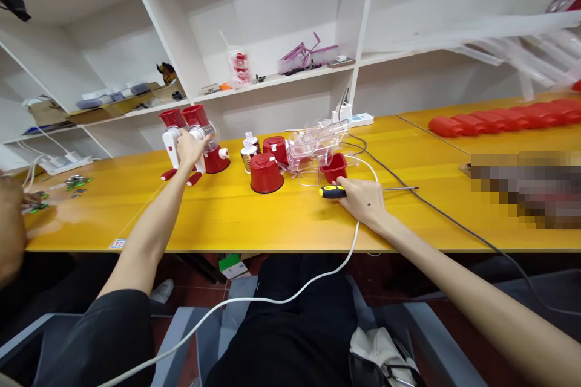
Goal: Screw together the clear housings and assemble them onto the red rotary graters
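My left hand (189, 150) reaches out to the back left, its fingers closed on the white upper body of a red-and-white rotary grater (216, 161). A second rotary grater (170, 138) stands close beside it on the left. Over the table's middle, my right hand (364, 201) grips a screwdriver (333, 192) with a black-and-yellow handle; its thin shaft points right. Just behind that hand is a red hopper-like cup (334, 167). Clear plastic grater bodies (313, 144) are heaped next to it. Two red round bases (266, 173) and white-topped grating drums (248, 154) stand between my hands.
A white cable (290, 299) crosses my lap onto the yellow table (218, 217). A dark cable (445, 213) runs across the right side. Red plastic parts (503, 119) lie in a row at right. A co-worker's arm (11, 224) is at far left. White shelving (272, 81) stands behind.
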Available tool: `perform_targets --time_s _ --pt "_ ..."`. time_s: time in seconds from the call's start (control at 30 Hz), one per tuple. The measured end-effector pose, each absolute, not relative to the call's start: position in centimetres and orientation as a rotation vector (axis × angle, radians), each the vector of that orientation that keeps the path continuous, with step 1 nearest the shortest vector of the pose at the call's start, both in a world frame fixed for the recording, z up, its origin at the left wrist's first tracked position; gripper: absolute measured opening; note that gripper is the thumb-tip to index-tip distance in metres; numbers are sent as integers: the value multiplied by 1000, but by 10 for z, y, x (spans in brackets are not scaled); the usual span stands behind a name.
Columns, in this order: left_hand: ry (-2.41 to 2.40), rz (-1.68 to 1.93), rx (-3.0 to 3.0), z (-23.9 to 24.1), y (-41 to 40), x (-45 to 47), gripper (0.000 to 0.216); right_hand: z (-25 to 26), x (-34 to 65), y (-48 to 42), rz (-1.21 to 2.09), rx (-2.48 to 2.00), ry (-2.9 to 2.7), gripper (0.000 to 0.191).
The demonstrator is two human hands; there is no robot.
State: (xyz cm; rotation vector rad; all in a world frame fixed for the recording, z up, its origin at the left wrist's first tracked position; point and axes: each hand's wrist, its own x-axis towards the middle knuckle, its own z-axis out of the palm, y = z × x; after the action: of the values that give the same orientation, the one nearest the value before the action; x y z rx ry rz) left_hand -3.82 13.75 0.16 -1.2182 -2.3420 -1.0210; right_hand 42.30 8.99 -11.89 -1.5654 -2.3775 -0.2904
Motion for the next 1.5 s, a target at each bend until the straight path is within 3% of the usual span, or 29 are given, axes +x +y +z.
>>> perform_targets --time_s 0.23,0.57,0.77,1.23,1.4,1.5 --pt "-2209 -1072 -1359 5 72 -36 74 -123 424 91 -280 -1553 -2353 30" --pt "-1906 -1468 -1701 7 -46 13 64 -123 422 90 -325 -1510 -2281 30" --pt "-1747 -1615 -2126 -14 -42 48 64 -125 424 91 -360 -1513 -2239 31" --pt "-1784 -1402 -2585 -12 11 55 67 -129 424 94 -319 -1414 -2208 32" --pt "-1572 -1659 -2209 -24 -26 67 57 -121 427 88 -280 -1393 -2242 32" --pt "-1491 -1831 -1733 -60 -69 86 33 -111 428 76 -265 -1330 -2309 31"
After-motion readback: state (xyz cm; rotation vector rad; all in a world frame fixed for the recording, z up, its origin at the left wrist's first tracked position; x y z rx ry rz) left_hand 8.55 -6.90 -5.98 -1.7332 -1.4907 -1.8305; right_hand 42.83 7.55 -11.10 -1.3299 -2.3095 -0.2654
